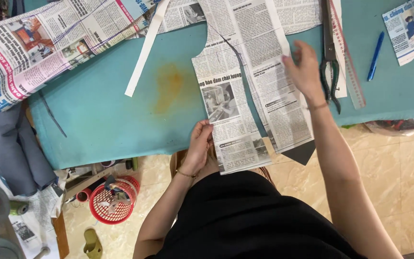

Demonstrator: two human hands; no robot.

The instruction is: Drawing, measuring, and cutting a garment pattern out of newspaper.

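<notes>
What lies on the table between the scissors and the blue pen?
Between the scissors and the blue pen lies a clear ruler, seen in the head view.

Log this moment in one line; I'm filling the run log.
left hand: grips newspaper pattern piece | right hand: on second piece | scissors: beside

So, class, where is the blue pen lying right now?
The blue pen lies on the teal table at upper right, between the clear ruler and a small newspaper scrap.
</notes>
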